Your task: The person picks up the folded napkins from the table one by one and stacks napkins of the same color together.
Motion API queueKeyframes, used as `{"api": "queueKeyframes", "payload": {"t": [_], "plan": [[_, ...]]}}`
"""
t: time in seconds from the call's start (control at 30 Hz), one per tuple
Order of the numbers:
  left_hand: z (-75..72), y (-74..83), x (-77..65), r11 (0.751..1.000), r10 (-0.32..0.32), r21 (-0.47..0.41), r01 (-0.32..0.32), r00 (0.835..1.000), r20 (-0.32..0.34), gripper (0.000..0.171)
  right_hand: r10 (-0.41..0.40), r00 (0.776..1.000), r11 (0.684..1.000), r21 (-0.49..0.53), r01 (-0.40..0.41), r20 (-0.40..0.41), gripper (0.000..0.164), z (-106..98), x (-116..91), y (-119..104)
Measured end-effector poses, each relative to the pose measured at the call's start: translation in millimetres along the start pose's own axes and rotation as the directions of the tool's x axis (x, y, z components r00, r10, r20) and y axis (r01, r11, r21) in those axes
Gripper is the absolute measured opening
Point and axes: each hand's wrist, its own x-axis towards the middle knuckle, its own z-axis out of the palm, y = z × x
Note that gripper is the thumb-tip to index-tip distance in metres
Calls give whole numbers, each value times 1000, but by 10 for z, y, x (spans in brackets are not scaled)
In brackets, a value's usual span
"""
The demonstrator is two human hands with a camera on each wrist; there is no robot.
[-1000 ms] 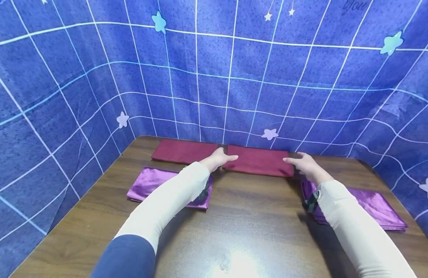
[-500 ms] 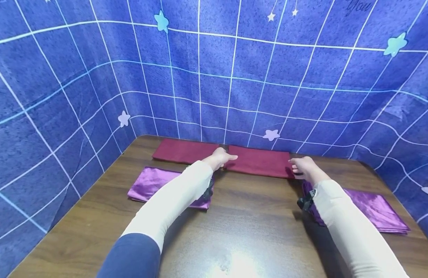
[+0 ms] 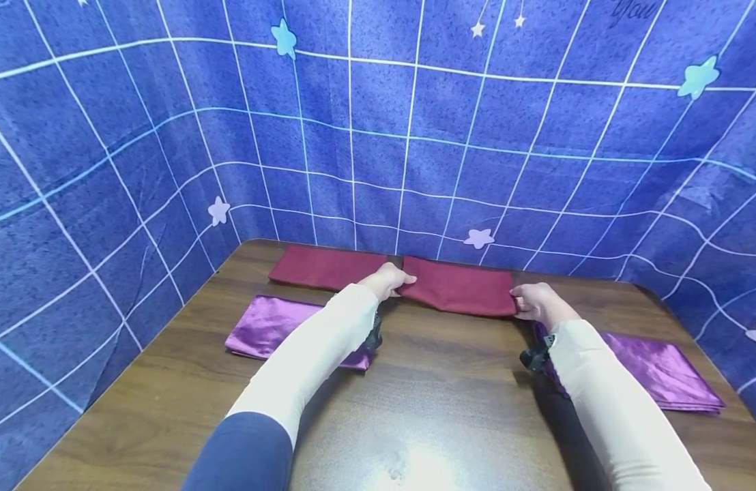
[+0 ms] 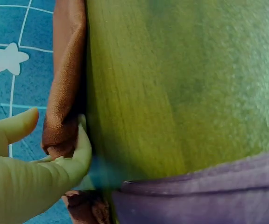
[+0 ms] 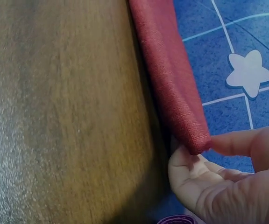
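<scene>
A folded dark red cloth [image 3: 454,286] lies along the back of the table, its front edge bowed a little. My left hand [image 3: 387,279] holds its left end, fingers curled under the front edge; in the left wrist view the thumb [image 4: 20,126] is on the far side of the cloth [image 4: 64,93]. At the opposite end, my right hand [image 3: 534,301] pinches the corner. The right wrist view has the thumb [image 5: 235,142] against the cloth [image 5: 172,79] and fingers bent beneath it.
Another folded red cloth [image 3: 323,267] lies left of the held one. Folded shiny purple cloths lie nearer, one [image 3: 270,324] partly under the left arm, one [image 3: 660,368] beside the right arm. A blue patterned curtain [image 3: 378,150] hangs behind the wooden table [image 3: 433,382].
Both hands have closed on the red cloth's ends. My right fingers have gone from pointing over the corner to pinching it. The cloth's front edge has shifted and buckled slightly.
</scene>
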Motion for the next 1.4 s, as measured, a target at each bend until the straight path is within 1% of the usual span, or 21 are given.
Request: {"api": "queueKeyframes", "payload": {"t": [0.03, 0.07, 0.1, 0.13, 0.2, 0.27, 0.3, 0.33, 0.37, 0.47, 0.53, 0.6, 0.67, 0.77, 0.87, 0.97, 1.03, 1.1, 1.2, 1.37, 1.4], "plan": [[3, -35, 36, 999, -10, -31, 10, 1000, 12, 37, 2, 1000, 1000, 0, -2, 4, 8, 5, 8, 5], [-29, -41, -33, 999, -35, -24, 35, 999, 35, 35, 1, 1000, 1000, -2, 0, 13, 10, 7, 13, 8], [-42, -27, -98, 998, -20, -54, 23, 999, 49, 32, 2, 1000, 1000, -3, -2, 13, 11, 12, 19, 11], [-49, 39, -236, 996, -19, -81, 23, 998, 54, 26, 3, 1000, 1000, -3, -2, 17, 12, 13, 28, 14], [-7, -73, 32, 990, -42, -129, 51, 997, 72, 27, 0, 1000, 1000, -10, 0, 14, 25, 17, 44, 25], [66, -221, 390, 985, -69, -153, 79, 995, 72, 29, 0, 1000, 1000, -18, 0, 18, 35, 12, 55, 38], [122, -319, 676, 979, -48, -196, 58, 997, 55, 29, 0, 1000, 1000, -19, 0, 18, 33, 17, 63, 36], [157, -425, 935, 978, -66, -193, 72, 997, 42, 30, -1, 1000, 1000, -20, 1, 19, 33, 23, 66, 34], [189, -583, 1276, 978, -71, -193, 77, 997, 38, 34, 0, 1000, 1000, -22, 0, 19, 32, 28, 65, 32], [224, -639, 1405, 977, -67, -199, 75, 997, 45, 27, 9, 1000, 1000, -8, -9, 18, 11, 8, 64, 25], [246, -668, 1482, 976, -57, -207, 67, 997, 53, 24, 12, 1000, 1000, 5, -12, 9, 9, -3, 65, 23], [256, -697, 1547, 978, -42, -203, 53, 998, 56, 23, 11, 1000, 1000, 12, -11, -5, 14, -13, 80, 32], [252, -730, 1604, 987, -27, -159, 33, 999, 37, 26, 7, 1000, 1000, 13, -7, -19, 20, -8, 84, 41], [234, -785, 1671, 998, -21, -59, 19, 999, -31, 41, -8, 1000, 999, -41, 7, -15, 22, 1, 89, 66], [218, -820, 1716, 999, -11, 40, 15, 994, -111, 54, -24, 1000, 995, -92, 24, -3, 13, 10, 82, 80], [209, -866, 1744, 999, 7, 55, 0, 993, -117, 52, -25, 1000, 995, -101, 25, -8, 8, 17, 64, 92], [210, -888, 1753, 1000, 13, 27, -11, 995, -96, 45, -18, 1000, 996, -89, 18, -9, 8, 14, 58, 100], [213, -901, 1757, 1000, 2, -7, -2, 997, -80, 39, -6, 1000, 997, -79, 5, -8, 9, 10, 61, 103], [213, -899, 1755, 1000, -15, -15, 14, 996, -90, 36, 12, 1000, 997, -75, -13, -10, 12, 3, 102, 109], [204, -876, 1757, 1000, -12, -1, 12, 993, -117, 32, 37, 999, 999, -19, -37, 2, 33, -115, 393, 193], [201, -873, 1760, 1000, -4, 14, 6, 992, -126, 31, 25, 998, 999, 20, -26, 51, 35, -195, 534, 249]]}}
